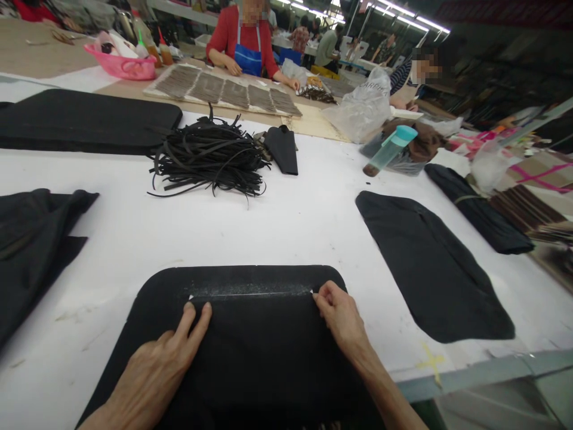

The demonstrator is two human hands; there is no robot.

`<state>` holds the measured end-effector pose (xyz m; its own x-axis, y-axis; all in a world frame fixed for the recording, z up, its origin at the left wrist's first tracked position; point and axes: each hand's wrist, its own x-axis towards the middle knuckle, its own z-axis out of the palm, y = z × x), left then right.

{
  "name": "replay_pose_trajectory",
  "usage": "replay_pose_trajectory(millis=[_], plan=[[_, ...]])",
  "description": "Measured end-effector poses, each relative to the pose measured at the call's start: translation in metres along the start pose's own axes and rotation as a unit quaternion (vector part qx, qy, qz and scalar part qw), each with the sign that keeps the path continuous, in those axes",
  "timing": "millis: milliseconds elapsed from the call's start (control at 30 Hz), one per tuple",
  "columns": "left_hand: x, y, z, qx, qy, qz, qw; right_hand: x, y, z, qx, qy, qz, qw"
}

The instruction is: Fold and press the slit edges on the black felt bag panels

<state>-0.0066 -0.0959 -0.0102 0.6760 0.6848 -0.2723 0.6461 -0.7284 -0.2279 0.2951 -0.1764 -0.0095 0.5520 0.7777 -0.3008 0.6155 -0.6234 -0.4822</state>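
A black panel with rounded corners (268,352) lies in front of me on the white tabletop. A thin pale line runs across it near its far edge, with a small white spot at each end and whitish specks along it. My left hand (159,361) rests on the panel, two fingers stretched out, their tips just below the left white spot. At the right end of the line, my right hand (338,310) has thumb and forefinger pinched together beside the other white spot. What lies between those fingertips is too small to make out.
Black strips (210,152) lie in a heap ahead, near a stacked black slab (89,122). Black cloth (36,251) lies left; another black panel (434,263) and a teal-capped bottle (389,149) stand right. A person in red (244,45) works across the table.
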Motion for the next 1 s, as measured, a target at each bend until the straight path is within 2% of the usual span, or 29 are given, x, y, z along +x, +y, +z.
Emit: replay_pose_trajectory(millis=[133,233,333,433,500,533,633,700,833,1000], plan=[[0.000,0.001,0.002,-0.009,0.006,-0.006,1.000,-0.004,-0.002,0.004,-0.099,0.059,-0.009,0.993],[0.001,-0.001,0.001,-0.037,0.004,-0.020,0.999,-0.008,-0.004,0.007,-0.179,0.075,-0.017,0.981],[0.000,-0.006,0.001,-0.081,-0.001,-0.060,0.995,-0.011,-0.003,0.010,-0.183,0.082,-0.054,0.978],[-0.002,-0.010,0.001,-0.111,0.010,-0.105,0.988,-0.016,-0.002,0.011,-0.168,0.133,-0.111,0.970],[-0.003,-0.010,-0.004,-0.121,0.022,-0.103,0.987,-0.021,-0.006,0.013,-0.179,0.177,-0.137,0.958],[-0.003,-0.008,-0.008,-0.126,0.024,-0.082,0.988,-0.025,-0.011,0.015,-0.187,0.187,-0.159,0.951],[0.003,0.005,-0.024,-0.150,0.006,0.044,0.988,-0.037,-0.031,0.029,-0.204,0.154,-0.279,0.926],[0.012,0.016,-0.033,-0.154,-0.015,0.085,0.984,-0.043,-0.047,0.041,-0.212,0.119,-0.349,0.905],[0.031,0.028,-0.036,-0.134,-0.029,0.061,0.989,-0.045,-0.062,0.058,-0.259,0.086,-0.378,0.885],[0.036,0.030,-0.029,-0.108,-0.011,0.064,0.992,-0.042,-0.061,0.059,-0.280,0.077,-0.378,0.879]])
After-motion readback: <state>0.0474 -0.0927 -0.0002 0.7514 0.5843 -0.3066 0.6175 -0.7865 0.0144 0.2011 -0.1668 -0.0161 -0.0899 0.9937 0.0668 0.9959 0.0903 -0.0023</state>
